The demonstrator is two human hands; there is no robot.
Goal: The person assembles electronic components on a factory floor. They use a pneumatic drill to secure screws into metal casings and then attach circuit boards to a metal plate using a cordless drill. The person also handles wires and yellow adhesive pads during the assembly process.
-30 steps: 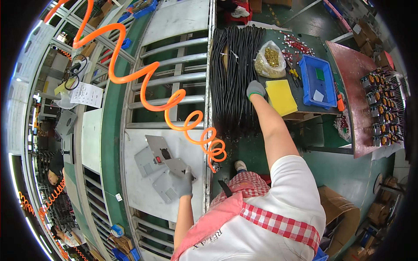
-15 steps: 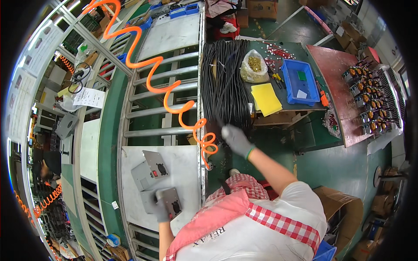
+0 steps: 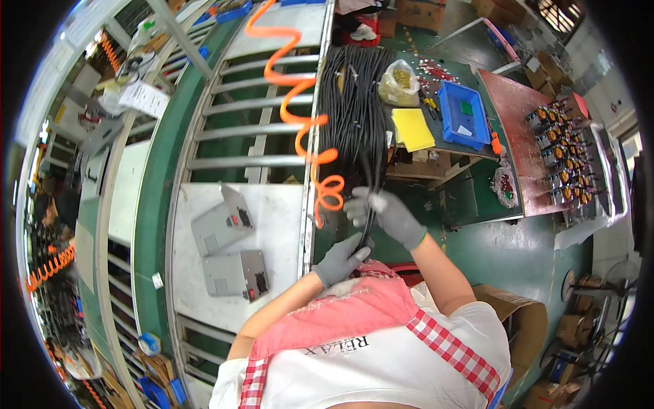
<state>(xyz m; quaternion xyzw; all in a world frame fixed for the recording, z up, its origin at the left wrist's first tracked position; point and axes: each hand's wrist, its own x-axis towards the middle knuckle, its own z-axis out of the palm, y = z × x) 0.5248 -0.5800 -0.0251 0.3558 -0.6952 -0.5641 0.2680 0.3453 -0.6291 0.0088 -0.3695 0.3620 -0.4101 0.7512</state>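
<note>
Both my hands wear grey gloves and are at a dark strand of black cable (image 3: 371, 217) in front of my body. My right hand (image 3: 398, 219) is closed around it, below the large bundle of black cables (image 3: 354, 102) that hangs over the table edge. Lower down, my left hand (image 3: 338, 261) wraps its fingers on the same strand close to my apron. To the left, two grey metal boxes (image 3: 223, 275) with black sockets and red switches lie on a white board (image 3: 279, 211). The upper one has its panel standing up at an angle.
A coiled orange air hose (image 3: 306, 119) dangles above the roller conveyor (image 3: 252, 129). On the bench at right are a bag of brass-coloured parts (image 3: 400, 85), yellow sheets (image 3: 413, 129) and a blue tray (image 3: 464, 126). Further right, several small assemblies (image 3: 558, 160) stand on a red board (image 3: 504, 109).
My left hand has left the lower metal box and come right to the cable. My right hand has moved slightly and now grips the strand with it. My view has shifted.
</note>
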